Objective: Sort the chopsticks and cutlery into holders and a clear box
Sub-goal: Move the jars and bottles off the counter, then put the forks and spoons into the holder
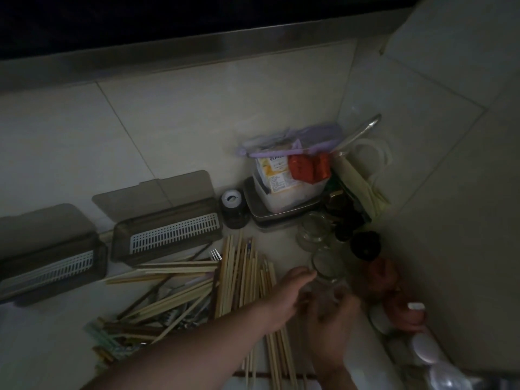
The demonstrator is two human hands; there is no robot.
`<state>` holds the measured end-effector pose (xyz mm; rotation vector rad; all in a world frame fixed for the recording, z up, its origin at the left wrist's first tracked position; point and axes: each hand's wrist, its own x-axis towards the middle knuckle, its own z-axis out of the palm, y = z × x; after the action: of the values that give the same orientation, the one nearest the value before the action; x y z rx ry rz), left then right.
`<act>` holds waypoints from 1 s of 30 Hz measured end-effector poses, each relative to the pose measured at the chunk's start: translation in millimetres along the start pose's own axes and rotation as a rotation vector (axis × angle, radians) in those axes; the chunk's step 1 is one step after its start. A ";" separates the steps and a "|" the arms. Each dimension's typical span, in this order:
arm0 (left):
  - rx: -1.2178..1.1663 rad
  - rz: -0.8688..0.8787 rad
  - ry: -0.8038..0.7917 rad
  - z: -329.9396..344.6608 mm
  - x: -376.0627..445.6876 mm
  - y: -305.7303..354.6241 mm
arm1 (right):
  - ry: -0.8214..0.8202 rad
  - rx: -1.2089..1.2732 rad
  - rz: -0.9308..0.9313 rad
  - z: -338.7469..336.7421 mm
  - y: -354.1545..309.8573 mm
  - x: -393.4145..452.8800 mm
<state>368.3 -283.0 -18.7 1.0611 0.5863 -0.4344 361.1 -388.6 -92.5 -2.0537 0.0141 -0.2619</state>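
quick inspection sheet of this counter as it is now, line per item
surface: pale tiled counter, dimly lit
job's things: chopsticks heaped loose; a fork among them; two lidded holders open, slotted trays look empty
clutter: clear jars, dark bottle, plastic tub on a metal tray in the corner
grippers: left hand and right hand both at a clear glass jar; grip too blurred to tell
cables: nothing seen
surroundings: tiled wall at right, metal ledge behind
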 end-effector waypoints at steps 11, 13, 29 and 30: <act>0.048 -0.049 -0.007 13.5 10.8 17.0 | -0.252 -0.099 0.051 -1.5 15.6 14.3; 0.064 -0.049 0.000 13.5 11.3 18.9 | -0.296 -0.138 0.034 -2.4 20.5 14.5; 0.185 0.083 0.164 -49.7 -33.3 -12.4 | -0.380 -0.264 -0.125 -4.1 23.2 -2.6; 0.248 0.098 0.161 -56.7 -42.0 -18.1 | -0.383 -0.278 -0.190 -5.1 22.5 -7.2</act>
<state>311.8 -237.4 -24.7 1.3655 0.6302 -0.3433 355.4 -402.9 -111.1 -2.3545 -0.4018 0.0238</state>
